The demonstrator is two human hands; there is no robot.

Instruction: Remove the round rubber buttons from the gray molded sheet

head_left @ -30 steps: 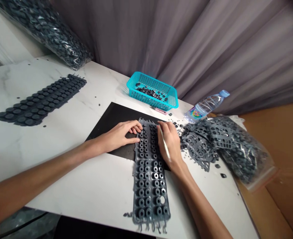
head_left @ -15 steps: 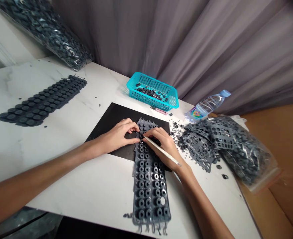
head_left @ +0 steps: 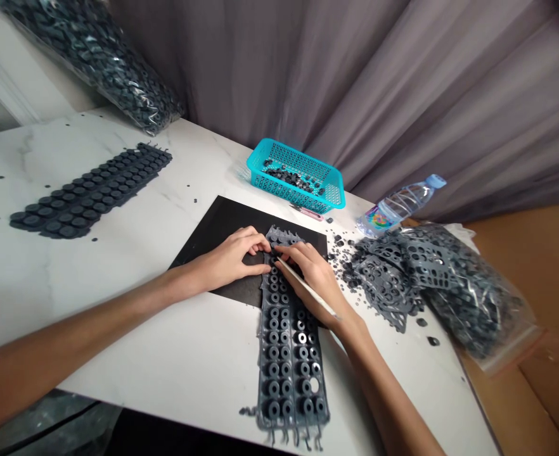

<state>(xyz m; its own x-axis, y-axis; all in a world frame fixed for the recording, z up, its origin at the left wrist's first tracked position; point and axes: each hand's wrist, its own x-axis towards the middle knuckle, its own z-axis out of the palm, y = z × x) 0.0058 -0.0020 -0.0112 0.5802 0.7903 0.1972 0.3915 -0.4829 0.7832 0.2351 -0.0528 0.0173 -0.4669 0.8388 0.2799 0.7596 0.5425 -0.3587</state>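
A long dark-grey moulded rubber sheet (head_left: 289, 354) with rows of ring-shaped parts lies over a black mat (head_left: 203, 234) and the white table. At the sheet's upper left edge my left hand (head_left: 241, 253) grips it, thumb and curled fingertips pressed on the rings. My right hand (head_left: 315, 272) rests across the upper right of the sheet and holds a slim white pen-shaped tool (head_left: 310, 290) between its fingers. The tool slants back toward my wrist. Both hands' fingertips meet over the same few rings, and what lies right under them is hidden.
A turquoise basket (head_left: 296, 180) holds small black parts, with a pink-handled cutter (head_left: 308, 212) before it. Right stand a water bottle (head_left: 398, 206), punched scrap sheets (head_left: 386, 278) and a filled plastic bag (head_left: 479, 304). Left are another rubber sheet (head_left: 94, 190) and a large bag of parts (head_left: 103, 57).
The whole view has shifted slightly, so things appear a little further right. My hands keep nearly the same place on the sheet, with the right fingertips slightly further up.
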